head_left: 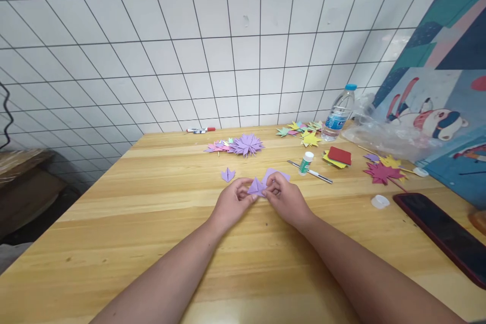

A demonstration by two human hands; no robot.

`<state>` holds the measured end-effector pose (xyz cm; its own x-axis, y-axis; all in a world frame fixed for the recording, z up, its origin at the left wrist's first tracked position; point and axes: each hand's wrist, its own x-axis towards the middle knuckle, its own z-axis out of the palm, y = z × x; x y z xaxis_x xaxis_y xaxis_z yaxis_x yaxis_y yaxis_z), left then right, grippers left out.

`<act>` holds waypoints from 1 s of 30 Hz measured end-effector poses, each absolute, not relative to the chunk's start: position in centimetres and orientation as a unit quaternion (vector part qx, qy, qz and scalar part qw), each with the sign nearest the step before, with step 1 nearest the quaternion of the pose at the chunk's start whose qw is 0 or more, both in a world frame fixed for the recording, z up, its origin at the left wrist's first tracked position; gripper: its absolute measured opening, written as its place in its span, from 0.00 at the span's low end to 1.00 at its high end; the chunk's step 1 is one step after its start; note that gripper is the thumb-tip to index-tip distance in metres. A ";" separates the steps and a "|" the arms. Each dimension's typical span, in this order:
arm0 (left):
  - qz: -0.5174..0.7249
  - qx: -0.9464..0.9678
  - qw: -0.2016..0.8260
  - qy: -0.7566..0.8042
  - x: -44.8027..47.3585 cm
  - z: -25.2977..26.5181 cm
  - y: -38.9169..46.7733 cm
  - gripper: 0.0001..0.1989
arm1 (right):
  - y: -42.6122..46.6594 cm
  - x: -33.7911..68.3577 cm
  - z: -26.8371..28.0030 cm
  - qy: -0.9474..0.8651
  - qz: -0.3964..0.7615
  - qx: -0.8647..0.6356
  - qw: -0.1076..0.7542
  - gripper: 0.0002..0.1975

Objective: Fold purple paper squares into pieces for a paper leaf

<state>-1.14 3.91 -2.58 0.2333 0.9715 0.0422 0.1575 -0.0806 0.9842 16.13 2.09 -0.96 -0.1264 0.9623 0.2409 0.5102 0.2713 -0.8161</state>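
Note:
Between my two hands is a folded purple paper piece (256,187) with a pointed, triangular top. My left hand (234,200) pinches its left side between thumb and fingers. On the opposite side, my right hand (285,198) has its fingertips closed on the right corner. A flat purple paper sheet (280,174) lies just behind my right hand, partly hidden by it. Beyond my left hand rests a small folded purple leaf shape (228,175). Farther back sits a large purple paper flower (247,145) made of many points.
A glue stick (306,163) stands beside a craft knife (320,176). Red and yellow paper squares (338,156), a water bottle (339,114) and a dark red paper leaf (382,172) are to the right. A phone (444,233) lies near the right edge; markers (201,130) lie by the wall.

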 end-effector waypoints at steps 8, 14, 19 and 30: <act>0.392 0.574 0.561 0.450 -1.7 -1.8 4.1 0.16 | 2.1 16.2 -1.1 -0.739 0.246 -0.510 0.365 0.13; 0.371 0.563 0.604 0.425 -1.9 -1.4 3.8 0.14 | 1.7 15.9 -1.1 -0.760 0.198 -0.526 0.326 0.23; 0.367 0.576 0.590 0.430 -1.8 -1.5 3.9 0.13 | 1.6 16.0 -0.7 -0.774 0.156 -0.534 0.304 0.23; 0.364 0.567 0.584 0.453 -1.7 -0.9 3.8 0.14 | 1.5 15.9 -0.9 -0.767 0.174 -0.533 0.311 0.19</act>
